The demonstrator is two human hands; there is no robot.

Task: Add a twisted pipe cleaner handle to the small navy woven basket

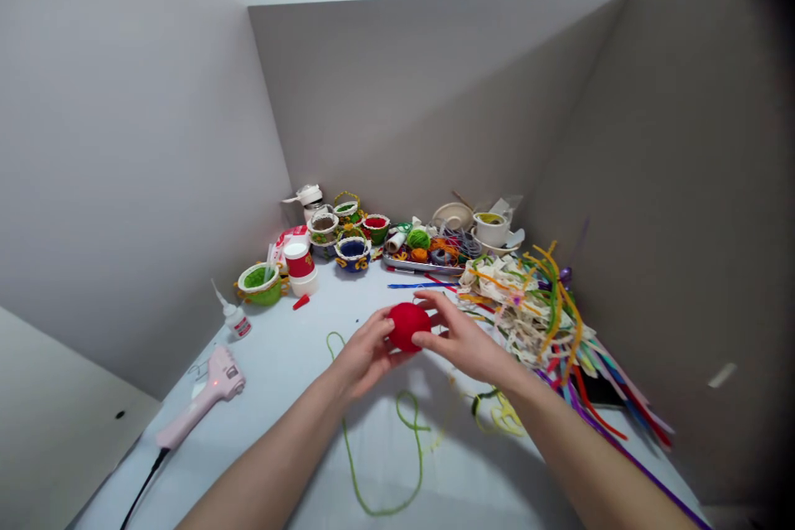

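Observation:
Above the middle of the table, a round red object point(409, 326) is held between both hands. Its surface looks matte, and I cannot make out whether it is a ball of yarn or a wrapped bowl. My left hand point(371, 352) cups it from the left and below. On the right side, the fingers and thumb of my right hand point(456, 337) are curved around it. A length of green yarn point(378, 511) lies looped on the table under my hands. Yellow yarn point(504, 414) and a dark green bit lie beside my right forearm.
A pink glue gun point(214, 391) with a cord and a glue bottle point(236, 320) lie left. Small decorated baskets point(354, 255) stand at the back, beside a tray point(428, 267) of yarn. Pipe cleaners and ribbon scraps point(522, 306) pile up on the right. Grey panels point(435, 99) enclose the table.

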